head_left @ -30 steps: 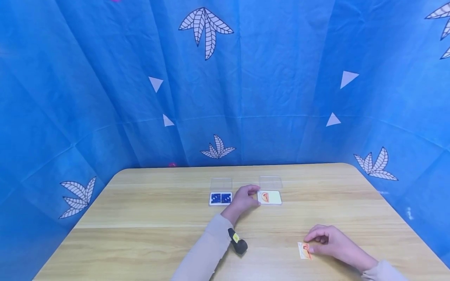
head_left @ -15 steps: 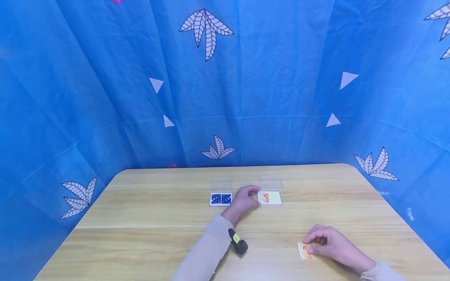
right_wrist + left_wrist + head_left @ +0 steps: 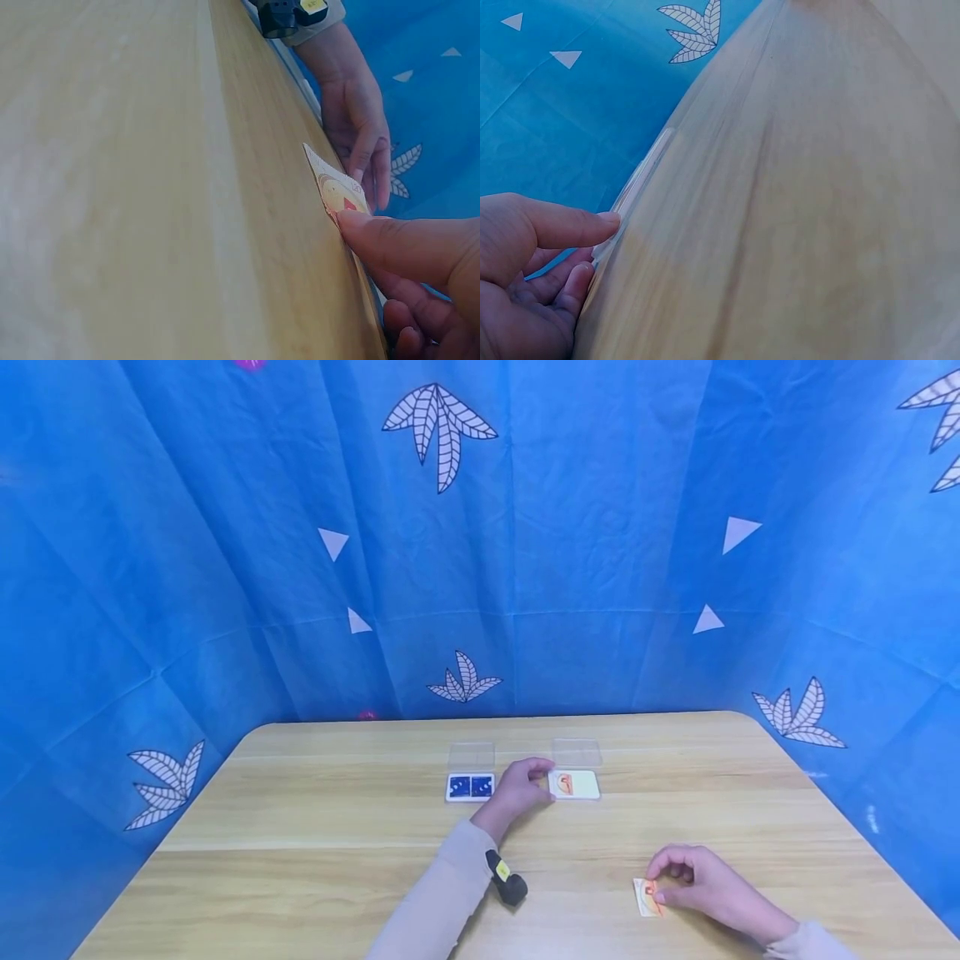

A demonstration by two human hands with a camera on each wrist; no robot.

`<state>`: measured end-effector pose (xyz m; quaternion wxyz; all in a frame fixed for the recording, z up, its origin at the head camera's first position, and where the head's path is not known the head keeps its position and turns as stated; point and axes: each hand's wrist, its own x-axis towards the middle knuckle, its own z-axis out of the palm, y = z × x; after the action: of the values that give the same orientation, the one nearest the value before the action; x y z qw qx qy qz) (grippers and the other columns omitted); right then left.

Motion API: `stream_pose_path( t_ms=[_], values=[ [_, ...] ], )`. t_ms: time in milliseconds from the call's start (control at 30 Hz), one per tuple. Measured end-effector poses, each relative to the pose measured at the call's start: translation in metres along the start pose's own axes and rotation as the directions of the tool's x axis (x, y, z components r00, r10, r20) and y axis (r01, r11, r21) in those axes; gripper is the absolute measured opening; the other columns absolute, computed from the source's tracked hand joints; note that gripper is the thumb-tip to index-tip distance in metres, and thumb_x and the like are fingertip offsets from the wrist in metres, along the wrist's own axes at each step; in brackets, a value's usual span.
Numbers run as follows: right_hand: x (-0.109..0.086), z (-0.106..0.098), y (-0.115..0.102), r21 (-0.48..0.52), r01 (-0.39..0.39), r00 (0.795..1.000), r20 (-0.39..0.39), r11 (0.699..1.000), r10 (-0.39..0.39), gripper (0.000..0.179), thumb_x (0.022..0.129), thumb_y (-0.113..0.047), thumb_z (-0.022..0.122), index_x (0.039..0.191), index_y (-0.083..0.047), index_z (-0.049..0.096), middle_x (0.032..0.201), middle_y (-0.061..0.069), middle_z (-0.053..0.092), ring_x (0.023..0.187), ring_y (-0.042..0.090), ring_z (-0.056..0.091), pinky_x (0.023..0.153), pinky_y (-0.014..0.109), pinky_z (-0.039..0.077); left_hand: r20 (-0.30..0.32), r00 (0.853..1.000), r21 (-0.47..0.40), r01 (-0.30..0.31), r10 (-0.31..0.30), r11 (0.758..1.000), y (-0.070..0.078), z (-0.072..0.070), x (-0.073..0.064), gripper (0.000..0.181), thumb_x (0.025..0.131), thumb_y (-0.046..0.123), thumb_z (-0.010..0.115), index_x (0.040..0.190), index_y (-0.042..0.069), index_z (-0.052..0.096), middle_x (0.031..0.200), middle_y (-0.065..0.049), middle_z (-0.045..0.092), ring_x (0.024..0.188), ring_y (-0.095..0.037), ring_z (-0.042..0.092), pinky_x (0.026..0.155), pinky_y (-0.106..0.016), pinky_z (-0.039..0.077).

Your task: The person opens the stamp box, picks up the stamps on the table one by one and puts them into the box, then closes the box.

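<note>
My right hand (image 3: 701,887) pinches a small stamp (image 3: 642,898) with an orange and yellow picture between thumb and fingers, low over the near right of the table. Its toothed edge shows in the right wrist view, where the thumb covers one corner of the stamp (image 3: 332,182). Farther back, my left hand (image 3: 517,787) grips the left end of a shallow clear plastic case (image 3: 588,785), thumb at the near side and fingers at the far side. A similar orange stamp (image 3: 565,784) lies in the left half of that case, beside a pale yellow-white area.
Left of my left hand sits a second case (image 3: 448,793) with two dark blue stamps (image 3: 471,786). Clear lids stand behind the cases, one lid (image 3: 577,752) on the right and another lid (image 3: 471,755) on the left. A blue patterned curtain (image 3: 585,660) borders the wooden table (image 3: 315,877).
Both hands keep their holds almost unmoved. The stamp in my right hand shifts very slightly to the left, and the head view tilts a little.
</note>
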<state>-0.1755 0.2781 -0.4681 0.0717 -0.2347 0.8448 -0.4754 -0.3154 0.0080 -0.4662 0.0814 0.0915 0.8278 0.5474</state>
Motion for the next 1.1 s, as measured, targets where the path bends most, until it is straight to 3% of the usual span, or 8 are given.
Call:
stream_pose_path(
  t_ms=[267, 533, 700, 1100],
  values=[
    [0.0006, 0.0010, -0.0026, 0.047, -0.013, 1.000, 0.026, 0.999, 0.012, 0.014, 0.080, -0.012, 0.070, 0.092, -0.008, 0.064, 0.084, -0.001, 0.063, 0.076, 0.008, 0.055, 0.064, 0.021, 0.046, -0.005, 1.000, -0.001, -0.004, 0.004, 1.000, -0.0009, -0.0003, -0.0004, 0.053, 0.066, -0.003, 0.077, 0.114, 0.015, 0.065, 0.113, 0.000, 0.064, 0.108, -0.021, 0.056, 0.097, -0.037, 0.047],
    [-0.0002, 0.0017, 0.0013, 0.090, 0.099, 0.995, 0.012, 0.991, -0.100, 0.009, 0.081, -0.005, 0.068, 0.089, -0.005, 0.066, 0.078, 0.004, 0.063, 0.072, 0.009, 0.057, 0.061, 0.022, 0.047, -0.005, 1.000, 0.004, -0.003, 0.003, 1.000, 0.0002, -0.0003, -0.0017, 0.054, 0.066, -0.004, 0.076, 0.115, 0.014, 0.065, 0.113, -0.001, 0.064, 0.108, -0.021, 0.056, 0.097, -0.037, 0.047],
    [0.0004, 0.0021, 0.0009, 0.088, 0.123, 0.992, -0.019, 0.988, -0.122, 0.009, 0.083, -0.003, 0.067, 0.090, -0.005, 0.069, 0.079, 0.005, 0.066, 0.071, 0.008, 0.059, 0.062, 0.022, 0.049, -0.006, 1.000, 0.004, 0.004, -0.004, 1.000, 0.0003, -0.0007, -0.0019, 0.054, 0.067, -0.003, 0.076, 0.116, 0.015, 0.064, 0.114, 0.000, 0.063, 0.109, -0.021, 0.055, 0.098, -0.036, 0.046],
    [0.0021, -0.0038, -0.0052, 0.086, 0.022, 1.000, -0.021, 0.996, -0.020, 0.012, 0.086, -0.012, 0.066, 0.095, -0.005, 0.071, 0.090, 0.000, 0.071, 0.080, 0.008, 0.062, 0.070, 0.022, 0.050, 0.000, 1.000, -0.007, 0.002, -0.002, 1.000, -0.0003, -0.0009, -0.0008, 0.055, 0.066, -0.003, 0.076, 0.116, 0.015, 0.064, 0.114, -0.001, 0.063, 0.110, -0.022, 0.055, 0.097, -0.037, 0.046]
  ],
)
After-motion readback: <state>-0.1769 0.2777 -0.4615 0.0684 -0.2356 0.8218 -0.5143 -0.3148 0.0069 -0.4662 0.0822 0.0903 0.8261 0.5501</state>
